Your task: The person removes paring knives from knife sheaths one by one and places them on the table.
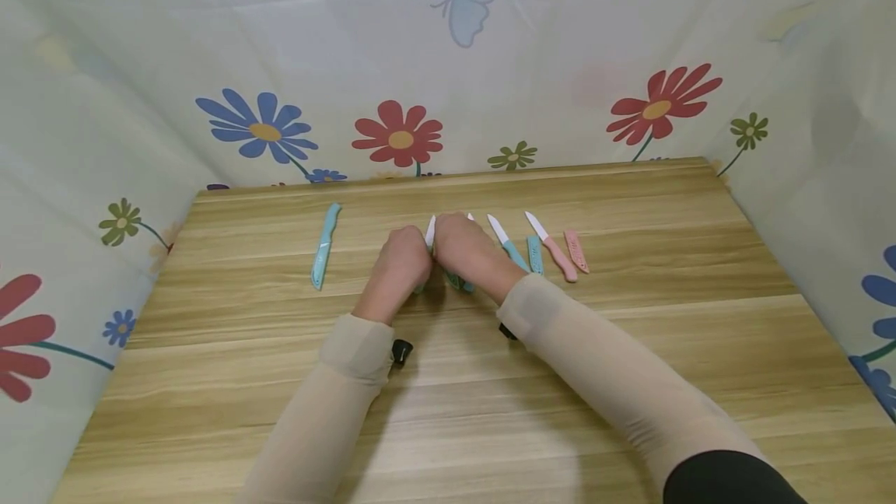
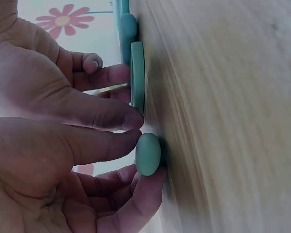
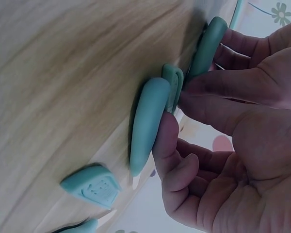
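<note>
My left hand [image 1: 404, 257] pinches the green handle [image 2: 148, 154] of a small knife, whose white blade [image 1: 430, 232] points away from me between the hands. Close beside it, my right hand [image 1: 467, 249] pinches a green blade sheath [image 2: 137, 80] between thumb and fingers. The two thumbs nearly meet. Just right of the sheath, a teal knife [image 3: 149, 127] lies on the table against the right hand's fingers. Most of that knife is hidden by the right hand in the head view.
Further right lie a bare blue knife [image 1: 507, 241], a blue sheath [image 1: 535, 255], a bare pink knife [image 1: 557, 255] and a pink sheath [image 1: 576, 251]. On the left is a sheathed light-blue knife [image 1: 325, 247]. A flowered curtain [image 1: 560, 61] surrounds the wooden table [image 1: 210, 379].
</note>
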A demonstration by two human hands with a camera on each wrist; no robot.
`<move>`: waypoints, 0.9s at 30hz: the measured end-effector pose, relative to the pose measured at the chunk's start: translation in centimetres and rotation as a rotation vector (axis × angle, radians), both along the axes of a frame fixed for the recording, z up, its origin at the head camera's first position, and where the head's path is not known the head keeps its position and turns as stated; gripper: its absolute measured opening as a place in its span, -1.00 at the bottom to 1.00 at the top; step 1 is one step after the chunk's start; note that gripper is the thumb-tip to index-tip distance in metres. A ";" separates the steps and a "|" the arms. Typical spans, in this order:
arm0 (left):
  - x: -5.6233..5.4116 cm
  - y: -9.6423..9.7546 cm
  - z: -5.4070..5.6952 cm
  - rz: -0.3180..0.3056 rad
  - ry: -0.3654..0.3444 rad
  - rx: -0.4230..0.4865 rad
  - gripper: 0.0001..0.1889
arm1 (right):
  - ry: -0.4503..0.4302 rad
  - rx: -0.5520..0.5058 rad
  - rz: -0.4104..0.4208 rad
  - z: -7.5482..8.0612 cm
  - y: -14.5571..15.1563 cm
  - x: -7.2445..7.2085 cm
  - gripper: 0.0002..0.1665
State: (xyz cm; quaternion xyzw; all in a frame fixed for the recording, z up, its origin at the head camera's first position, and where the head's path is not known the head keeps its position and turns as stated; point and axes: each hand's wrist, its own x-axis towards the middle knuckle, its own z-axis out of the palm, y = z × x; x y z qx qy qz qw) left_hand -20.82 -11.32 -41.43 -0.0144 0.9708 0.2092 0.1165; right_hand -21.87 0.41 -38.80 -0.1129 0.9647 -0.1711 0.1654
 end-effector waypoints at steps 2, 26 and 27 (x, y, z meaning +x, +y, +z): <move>0.0 0.0 0.1 -0.007 0.002 0.002 -0.82 | -0.009 0.012 -0.010 0.0 0.0 0.0 -0.73; 0.9 1.1 1.4 -0.011 -0.066 0.037 -0.66 | -0.028 -0.020 0.010 1.6 2.7 0.7 -0.84; 0.9 1.1 1.4 -0.012 -0.068 0.037 -0.65 | -0.019 -0.023 0.011 1.5 2.8 0.7 -0.85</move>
